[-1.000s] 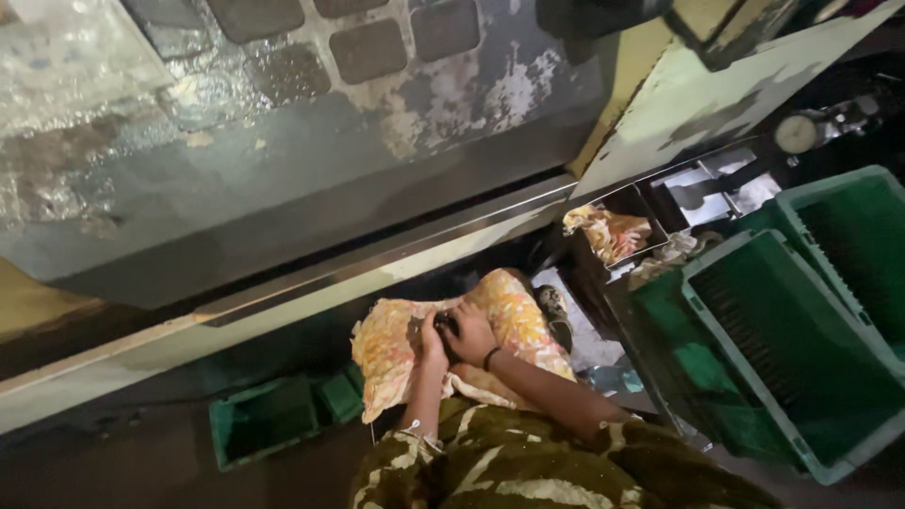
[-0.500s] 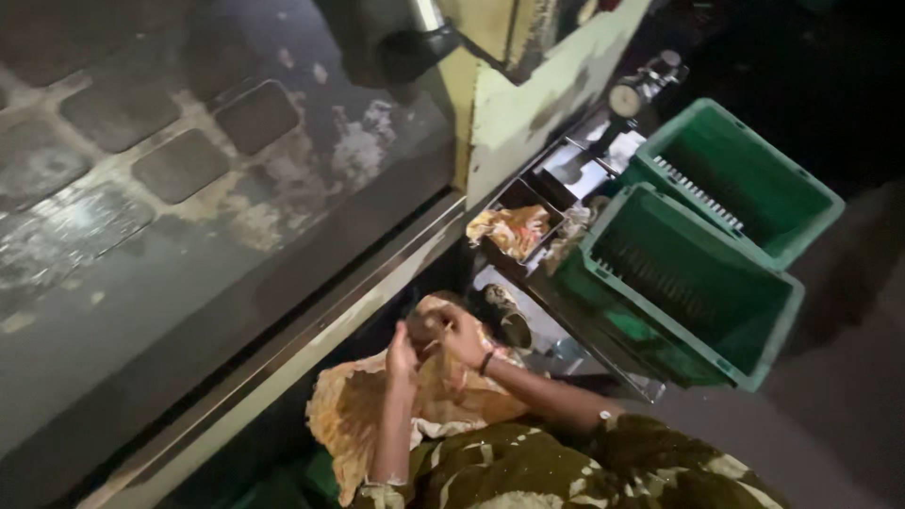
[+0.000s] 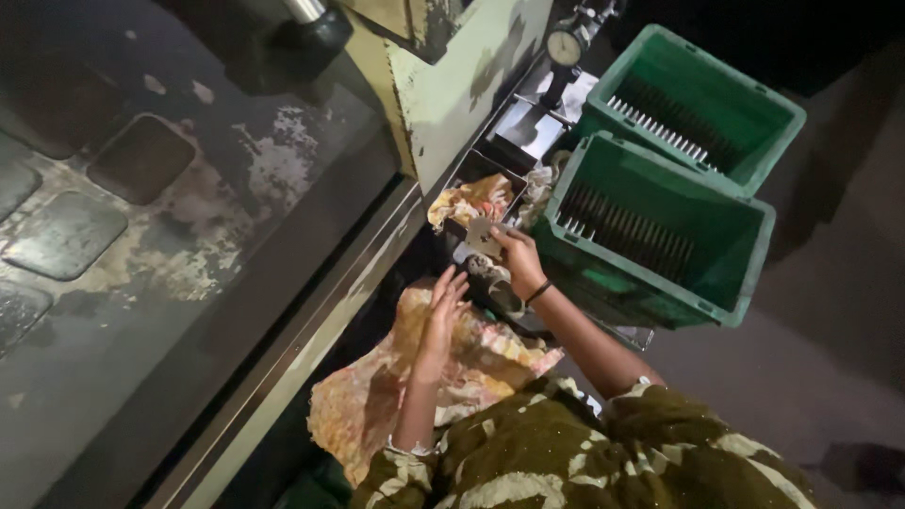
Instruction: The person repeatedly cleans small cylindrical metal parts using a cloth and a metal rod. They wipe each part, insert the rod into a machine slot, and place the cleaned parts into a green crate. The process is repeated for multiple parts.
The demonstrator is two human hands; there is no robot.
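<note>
My right hand [image 3: 518,261] reaches forward and pinches a small flat grey metal piece [image 3: 482,234] over a dark metal tray [image 3: 471,170]. My left hand [image 3: 443,303] hovers open just behind it, fingers spread, above a yellow and pink patterned cloth [image 3: 377,396] lying across my lap. A dark round metal part [image 3: 500,292] sits under my right wrist. A thin dark band circles that wrist.
Two green plastic crates [image 3: 660,283] [image 3: 754,104] with rows of thin metal parts stand to the right. A crumpled cloth [image 3: 469,200] lies in the tray. A dial gauge [image 3: 564,47] stands behind. A large worn machine body [image 3: 189,236] fills the left.
The view swung right and closer. My hands, held together over the cloth before, have parted; my right hand has reached toward the tray with the metal piece.
</note>
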